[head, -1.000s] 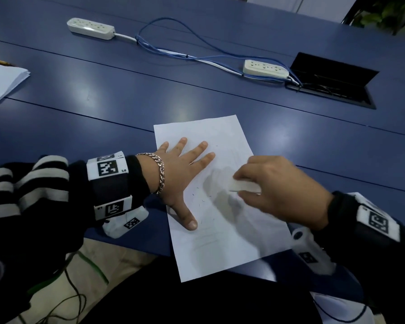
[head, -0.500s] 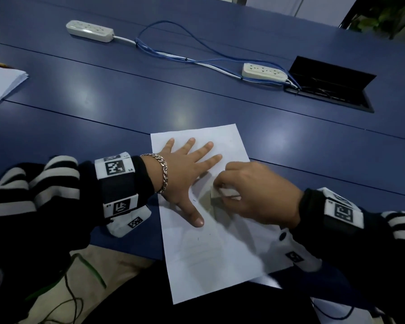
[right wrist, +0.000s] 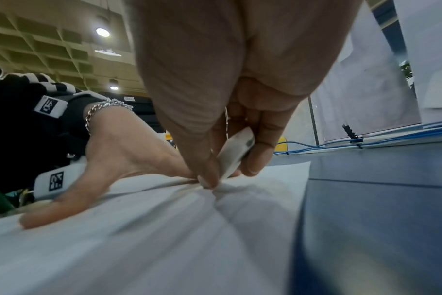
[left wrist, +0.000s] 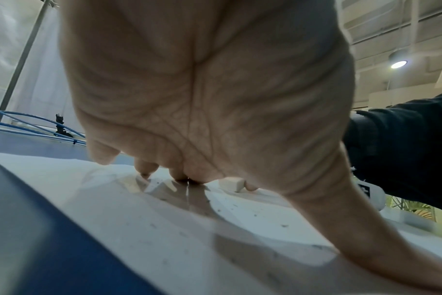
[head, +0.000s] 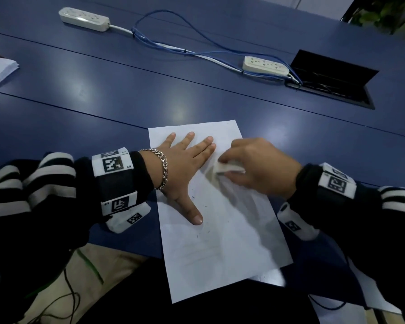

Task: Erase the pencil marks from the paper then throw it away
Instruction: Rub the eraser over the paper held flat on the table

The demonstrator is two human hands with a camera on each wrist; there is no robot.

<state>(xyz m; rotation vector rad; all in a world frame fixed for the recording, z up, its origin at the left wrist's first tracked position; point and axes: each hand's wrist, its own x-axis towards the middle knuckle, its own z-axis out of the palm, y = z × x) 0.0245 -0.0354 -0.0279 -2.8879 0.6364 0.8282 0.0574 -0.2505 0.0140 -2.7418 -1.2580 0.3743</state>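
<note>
The paper point(head: 220, 218) lies on the blue surface point(head: 103, 90), its near end overhanging the edge, pinned by the left hand point(head: 185, 164) with fingers spread flat. The right hand point(head: 260, 167) pinches a white eraser point(head: 227, 170) against the sheet, so erasing is in hand. Faint lines lower down look unerased; the next strokes should likely move there, with the sheet held firmly.

You can read no words or numbers here. The white tags point(head: 112, 163) on your wrist bands carry only black square code patterns, and the paper point(head: 220, 242) beside them shows only faint pencil marks too blurred to read.
</note>
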